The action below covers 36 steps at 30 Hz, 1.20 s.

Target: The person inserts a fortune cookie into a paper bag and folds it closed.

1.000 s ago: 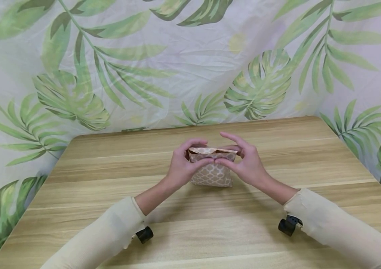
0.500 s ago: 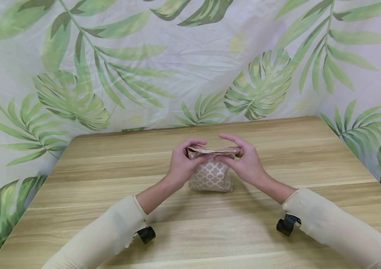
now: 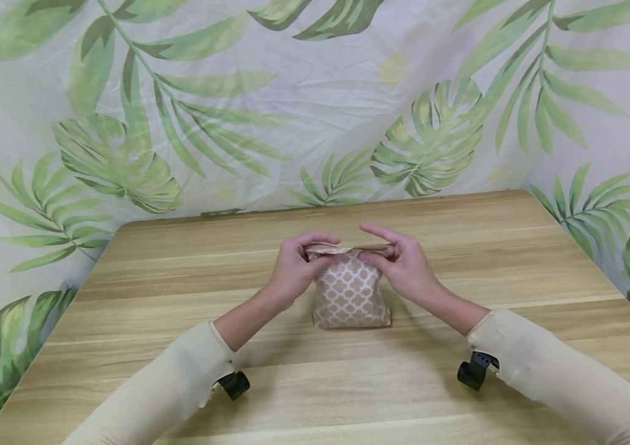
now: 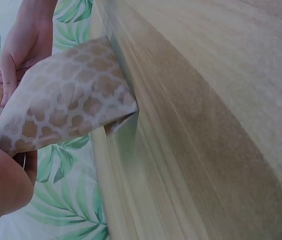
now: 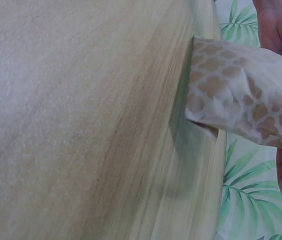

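My left hand (image 3: pixel 292 272) and right hand (image 3: pixel 404 269) each pinch a top corner of the patterned paper bag (image 3: pixel 350 290), which stands upright on the desk (image 3: pixel 459 247) at mid-depth, its bottom resting on the wood. To do the fold well, I judge both pinches should stay level and pull the top edge taut so the crease runs straight and the bag does not tip. Only the leaf-print cloth (image 3: pixel 209 123) hangs behind the far edge; nothing obstructs.
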Each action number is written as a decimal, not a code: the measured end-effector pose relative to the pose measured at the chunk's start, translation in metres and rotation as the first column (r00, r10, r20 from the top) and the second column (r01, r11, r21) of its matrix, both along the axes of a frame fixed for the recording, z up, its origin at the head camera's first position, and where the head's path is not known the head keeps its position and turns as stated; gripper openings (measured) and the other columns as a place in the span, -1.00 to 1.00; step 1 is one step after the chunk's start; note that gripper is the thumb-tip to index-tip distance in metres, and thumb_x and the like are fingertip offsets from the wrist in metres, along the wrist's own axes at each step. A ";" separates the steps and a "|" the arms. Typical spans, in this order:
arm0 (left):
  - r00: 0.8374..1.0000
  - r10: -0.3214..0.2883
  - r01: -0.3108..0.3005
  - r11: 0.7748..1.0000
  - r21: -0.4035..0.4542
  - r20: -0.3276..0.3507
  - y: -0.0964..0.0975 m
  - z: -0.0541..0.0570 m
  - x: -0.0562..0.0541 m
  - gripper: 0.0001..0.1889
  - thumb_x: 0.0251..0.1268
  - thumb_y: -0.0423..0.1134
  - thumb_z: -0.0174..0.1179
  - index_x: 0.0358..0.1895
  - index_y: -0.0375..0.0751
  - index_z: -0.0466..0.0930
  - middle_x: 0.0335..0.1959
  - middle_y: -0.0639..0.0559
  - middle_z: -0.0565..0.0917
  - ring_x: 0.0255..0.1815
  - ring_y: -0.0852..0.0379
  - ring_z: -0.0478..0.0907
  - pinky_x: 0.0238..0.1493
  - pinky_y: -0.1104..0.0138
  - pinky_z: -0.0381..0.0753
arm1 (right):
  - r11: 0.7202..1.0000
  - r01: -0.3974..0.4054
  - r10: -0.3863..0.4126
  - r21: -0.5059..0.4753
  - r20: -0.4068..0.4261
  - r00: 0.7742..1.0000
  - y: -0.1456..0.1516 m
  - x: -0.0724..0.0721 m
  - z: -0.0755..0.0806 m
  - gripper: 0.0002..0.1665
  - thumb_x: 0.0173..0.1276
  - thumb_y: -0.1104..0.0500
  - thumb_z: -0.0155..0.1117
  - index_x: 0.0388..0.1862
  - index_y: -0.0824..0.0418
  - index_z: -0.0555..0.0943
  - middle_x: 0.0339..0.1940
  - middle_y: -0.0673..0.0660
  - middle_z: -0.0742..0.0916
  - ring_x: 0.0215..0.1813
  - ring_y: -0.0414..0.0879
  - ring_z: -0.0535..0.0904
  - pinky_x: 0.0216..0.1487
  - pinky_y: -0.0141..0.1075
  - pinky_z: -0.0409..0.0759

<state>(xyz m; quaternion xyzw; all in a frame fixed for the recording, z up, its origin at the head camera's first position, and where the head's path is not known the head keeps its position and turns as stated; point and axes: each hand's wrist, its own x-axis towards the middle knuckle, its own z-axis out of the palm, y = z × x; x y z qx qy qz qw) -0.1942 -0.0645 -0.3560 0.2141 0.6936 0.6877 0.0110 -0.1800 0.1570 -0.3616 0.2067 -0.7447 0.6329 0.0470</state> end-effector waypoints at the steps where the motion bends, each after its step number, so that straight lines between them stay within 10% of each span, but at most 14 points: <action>1: 1.000 -0.001 0.001 1.000 -0.009 0.008 -0.001 0.000 0.000 -0.73 0.26 -0.67 0.28 0.03 -0.64 0.62 -0.05 -0.44 0.73 -0.31 0.35 0.73 -0.39 0.52 0.63 | 1.000 -0.001 0.001 0.008 0.007 1.000 0.000 0.000 0.000 -0.40 0.40 0.52 0.29 0.42 0.46 0.47 -0.08 0.46 0.77 -0.75 -0.30 0.29 -0.71 -0.47 0.16; 16: 0.998 -0.042 0.045 0.995 -0.084 0.037 -0.005 -0.001 -0.003 -0.75 0.38 -0.67 0.14 0.07 -0.66 0.60 -0.01 -0.46 0.71 -0.11 0.23 0.76 -0.25 0.50 0.65 | 1.000 0.007 -0.009 0.030 0.077 0.997 0.001 -0.001 0.000 -0.49 0.45 0.48 0.26 0.37 0.49 0.51 -0.08 0.47 0.77 -0.70 -0.28 0.32 -0.67 -0.48 0.22; 24: 0.999 -0.024 0.019 0.990 -0.138 -0.038 -0.009 -0.001 0.000 -0.73 0.28 -0.57 0.35 0.04 -0.51 0.66 -0.15 -0.38 0.78 -0.59 0.31 0.44 -0.56 0.47 0.34 | 0.995 0.063 -0.069 0.076 0.071 0.995 0.002 -0.001 -0.001 -0.54 0.45 0.44 0.29 0.32 0.46 0.57 -0.29 0.39 0.80 -0.74 -0.28 0.22 -0.71 -0.47 0.19; 33: 0.996 -0.028 0.016 0.991 -0.133 -0.087 -0.009 -0.001 0.001 -0.76 0.26 -0.61 0.34 -0.02 -0.60 0.64 -0.19 -0.41 0.77 -0.43 0.33 0.66 -0.55 0.47 0.42 | 0.996 0.058 -0.065 0.068 0.094 0.993 0.001 0.001 -0.002 -0.59 0.47 0.38 0.30 0.27 0.43 0.62 -0.70 0.22 0.62 -0.72 -0.27 0.25 -0.69 -0.46 0.21; 36: 0.994 -0.015 0.000 0.990 -0.142 -0.107 -0.009 -0.001 0.001 -0.79 0.27 -0.62 0.33 -0.04 -0.58 0.67 -0.21 -0.40 0.78 -0.43 0.34 0.66 -0.53 0.48 0.45 | 0.997 0.045 -0.050 0.061 0.095 0.994 0.003 0.001 -0.003 -0.62 0.47 0.39 0.31 0.23 0.45 0.64 -0.55 0.26 0.74 -0.68 -0.26 0.32 -0.68 -0.46 0.26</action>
